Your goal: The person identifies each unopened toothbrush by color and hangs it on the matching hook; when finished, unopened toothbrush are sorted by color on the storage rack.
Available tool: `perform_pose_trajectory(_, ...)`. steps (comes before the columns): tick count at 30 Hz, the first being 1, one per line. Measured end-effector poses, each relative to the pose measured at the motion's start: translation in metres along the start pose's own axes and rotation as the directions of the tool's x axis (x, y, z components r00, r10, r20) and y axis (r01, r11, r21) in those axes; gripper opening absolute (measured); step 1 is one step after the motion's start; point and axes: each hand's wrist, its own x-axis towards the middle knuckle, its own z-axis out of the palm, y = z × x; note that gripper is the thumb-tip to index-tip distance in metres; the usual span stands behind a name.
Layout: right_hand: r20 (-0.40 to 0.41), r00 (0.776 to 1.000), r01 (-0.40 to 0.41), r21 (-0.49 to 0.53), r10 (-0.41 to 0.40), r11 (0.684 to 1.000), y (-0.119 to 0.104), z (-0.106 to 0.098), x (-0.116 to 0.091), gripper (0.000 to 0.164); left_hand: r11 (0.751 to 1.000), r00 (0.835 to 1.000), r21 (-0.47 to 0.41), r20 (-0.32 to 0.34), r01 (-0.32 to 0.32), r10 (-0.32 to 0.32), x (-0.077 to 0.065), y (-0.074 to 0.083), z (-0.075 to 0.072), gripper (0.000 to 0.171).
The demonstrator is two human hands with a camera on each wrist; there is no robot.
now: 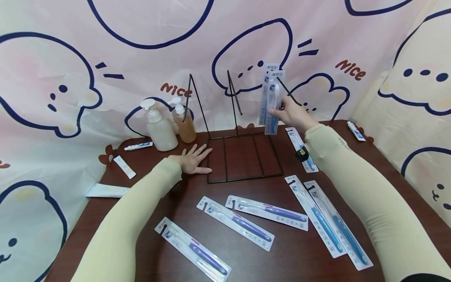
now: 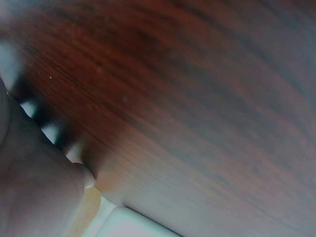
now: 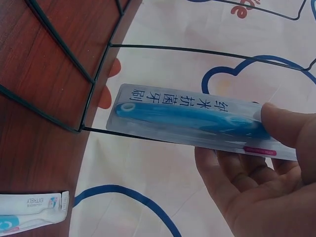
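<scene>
My right hand pinches a packaged blue toothbrush upright at the right hook of the black wire rack, thumb on the front and fingers behind. A second toothbrush pack shows just behind it; whether it hangs from the rack or is also held, I cannot tell. The hook's wire crosses close to the top of the front pack. My left hand rests on the table beside the rack's left side, fingers spread. Only a blurred part of the left hand shows in its wrist view.
Several packaged toothbrushes, purple and blue, lie on the front and right of the table. Two pump bottles stand back left. Small tubes lie at the left, another tube far right.
</scene>
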Motion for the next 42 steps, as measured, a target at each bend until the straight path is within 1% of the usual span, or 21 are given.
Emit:
perform_pose_trajectory(2, 0.003, 1.0, -0.013, -0.002, 0.013, 1.0, 0.0, 0.0, 0.0, 0.065, 1.0, 1.0, -0.003, 0.004, -0.002, 0.002, 0.001, 0.0, 0.001, 0.092)
perform_pose_trajectory(5, -0.005, 0.999, -0.033, -0.033, 0.033, 0.999, -0.001, -0.001, -0.003, 0.066, 1.0, 1.0, -0.007, 0.005, -0.011, 0.011, 0.001, 0.0, 0.001, 0.093)
perform_pose_trajectory(8, -0.01, 1.0, -0.025, -0.061, 0.025, 0.998, 0.001, -0.003, -0.007, 0.067, 1.0, 1.0, -0.012, 0.005, -0.014, 0.014, -0.001, 0.003, -0.001, 0.093)
perform_pose_trajectory(11, -0.014, 1.0, -0.021, -0.076, 0.02, 0.997, 0.006, -0.006, -0.013, 0.061, 1.0, 1.0, -0.013, -0.001, -0.011, 0.011, -0.003, 0.004, -0.003, 0.093)
perform_pose_trajectory(15, -0.025, 0.999, -0.032, -0.096, 0.03, 0.995, 0.017, -0.013, -0.019, 0.049, 1.0, 1.0, -0.006, -0.005, 0.005, -0.005, -0.002, 0.002, -0.003, 0.094)
perform_pose_trajectory(18, -0.025, 0.999, -0.045, -0.123, 0.042, 0.991, 0.028, -0.017, -0.022, 0.048, 1.0, 1.0, -0.003, 0.0, 0.014, -0.014, -0.001, 0.0, -0.002, 0.095)
perform_pose_trajectory(22, -0.027, 0.994, -0.107, -0.171, 0.104, 0.979, 0.047, -0.019, -0.027, 0.046, 1.0, 1.0, -0.013, -0.005, 0.005, -0.005, -0.001, 0.0, -0.002, 0.095)
perform_pose_trajectory(24, -0.027, 0.989, -0.15, -0.22, 0.148, 0.964, 0.057, -0.016, -0.03, 0.045, 1.0, 1.0, -0.021, -0.01, -0.005, 0.004, -0.002, 0.001, -0.002, 0.095)
perform_pose_trajectory(26, -0.038, 0.982, -0.187, -0.322, 0.184, 0.928, 0.068, -0.011, -0.029, 0.045, 0.999, 1.0, -0.03, -0.014, -0.014, 0.014, -0.001, 0.001, -0.001, 0.095)
perform_pose_trajectory(28, -0.05, 0.973, -0.224, -0.426, 0.225, 0.877, 0.081, -0.004, -0.027, 0.048, 1.0, 1.0, -0.024, -0.01, -0.013, 0.013, -0.002, 0.001, -0.001, 0.094)
perform_pose_trajectory(31, -0.091, 0.951, -0.295, -0.545, 0.295, 0.785, 0.1, 0.008, -0.023, 0.054, 1.0, 1.0, -0.021, -0.004, -0.014, 0.013, -0.003, 0.002, 0.0, 0.093)
perform_pose_trajectory(33, -0.124, 0.933, -0.346, -0.569, 0.339, 0.746, 0.111, 0.013, -0.021, 0.056, 1.0, 1.0, -0.015, 0.002, -0.013, 0.013, -0.005, 0.005, -0.001, 0.092)
perform_pose_trajectory(34, -0.142, 0.927, -0.363, -0.574, 0.347, 0.734, 0.116, 0.015, -0.02, 0.056, 1.0, 1.0, -0.017, 0.001, -0.018, 0.018, -0.004, 0.005, -0.001, 0.092)
perform_pose_trajectory(36, -0.168, 0.919, -0.386, -0.566, 0.357, 0.728, 0.125, 0.016, -0.018, 0.053, 1.0, 1.0, -0.016, 0.002, -0.02, 0.02, -0.004, 0.006, -0.001, 0.091)
perform_pose_trajectory(38, -0.179, 0.917, -0.394, -0.552, 0.356, 0.735, 0.13, 0.016, -0.016, 0.049, 1.0, 1.0, -0.01, 0.0, -0.019, 0.019, -0.004, 0.006, -0.001, 0.092)
perform_pose_trajectory(40, -0.175, 0.912, -0.404, -0.536, 0.37, 0.742, 0.133, 0.014, -0.013, 0.046, 1.0, 1.0, -0.007, 0.0, -0.016, 0.016, -0.004, 0.006, -0.002, 0.092)
perform_pose_trajectory(42, -0.153, 0.91, -0.405, -0.529, 0.385, 0.746, 0.133, 0.012, -0.011, 0.048, 1.0, 1.0, -0.005, 0.0, -0.006, 0.006, -0.003, 0.004, -0.003, 0.092)
